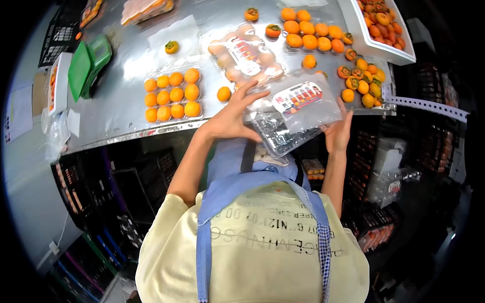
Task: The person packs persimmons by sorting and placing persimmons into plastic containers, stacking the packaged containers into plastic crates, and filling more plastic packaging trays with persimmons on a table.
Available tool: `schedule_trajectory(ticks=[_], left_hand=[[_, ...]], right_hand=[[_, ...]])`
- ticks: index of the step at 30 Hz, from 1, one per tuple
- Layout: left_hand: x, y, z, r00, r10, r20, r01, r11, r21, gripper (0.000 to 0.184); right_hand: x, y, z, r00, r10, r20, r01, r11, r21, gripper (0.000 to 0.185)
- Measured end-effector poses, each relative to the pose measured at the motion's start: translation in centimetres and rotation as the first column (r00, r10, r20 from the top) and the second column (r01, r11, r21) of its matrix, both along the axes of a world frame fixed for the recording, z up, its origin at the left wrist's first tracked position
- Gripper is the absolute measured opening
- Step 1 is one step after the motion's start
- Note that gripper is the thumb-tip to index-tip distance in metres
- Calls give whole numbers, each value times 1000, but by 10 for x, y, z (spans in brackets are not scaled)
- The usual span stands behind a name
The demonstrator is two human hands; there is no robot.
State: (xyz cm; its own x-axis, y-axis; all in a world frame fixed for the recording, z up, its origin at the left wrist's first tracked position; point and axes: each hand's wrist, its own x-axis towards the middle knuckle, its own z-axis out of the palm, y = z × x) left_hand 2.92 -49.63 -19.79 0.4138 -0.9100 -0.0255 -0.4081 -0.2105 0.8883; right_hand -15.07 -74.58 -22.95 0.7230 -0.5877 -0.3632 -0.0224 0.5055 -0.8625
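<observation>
My left hand (235, 113) has its fingers spread at the left edge of an empty clear plastic tray (280, 134). On the tray's right side my right hand (339, 129) grips the rim. A translucent sheet with a printed label (298, 97) lies over the tray, near the table's front edge. Just beyond it is a covered pack of orange fruit (246, 56) with a similar label. A single orange fruit (224, 94) sits beside my left hand.
An uncovered tray of orange fruits (172, 95) stands left, another (313, 36) at the back right. Loose persimmons (362, 82) lie right, near a white box (402, 54) of fruit. A green container (81, 73) is far left. Stacked packs are below the metal table (121, 108).
</observation>
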Motion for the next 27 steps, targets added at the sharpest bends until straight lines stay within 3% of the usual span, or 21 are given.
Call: schedule_trajectory(ticks=[3,7,11,14,16,18,19,21,25,27], left_hand=[[6,6,-2,998,-11,-61,13,999,42,96],[15,9,6,947,-1,-322,11,999,31,87],[22,8,-2,984,-43,-173,39,999,-28,73],[26,3,-13,976,80,-203,-95,993,-66,69],[25,-4,-27,956,237,-170,-263,953,-150,51],[28,-6,-35,890,373,-261,-405,911,-77,40],[30,-7,-43,802,421,-424,-497,864,-82,29],[37,-10,-42,669,511,-540,-603,798,9,27],[55,-14,-43,438,539,-719,-707,701,94,35],[60,-17,-41,367,530,-764,-738,666,106,38]], right_hand=[[4,4,1,1000,17,-12,-17,1000,9,67],[11,10,10,997,-46,65,47,999,0,66],[14,18,12,996,-76,54,81,992,-99,70],[10,25,10,998,-54,8,55,996,-77,72],[9,33,12,999,-49,1,49,997,-56,71],[10,41,7,995,-96,33,98,993,-58,64],[9,44,9,997,-68,38,71,994,-89,59],[10,53,18,998,-66,14,67,993,-93,45],[9,62,17,992,-116,-44,96,942,-322,40],[4,61,9,975,-178,-132,80,838,-539,37]])
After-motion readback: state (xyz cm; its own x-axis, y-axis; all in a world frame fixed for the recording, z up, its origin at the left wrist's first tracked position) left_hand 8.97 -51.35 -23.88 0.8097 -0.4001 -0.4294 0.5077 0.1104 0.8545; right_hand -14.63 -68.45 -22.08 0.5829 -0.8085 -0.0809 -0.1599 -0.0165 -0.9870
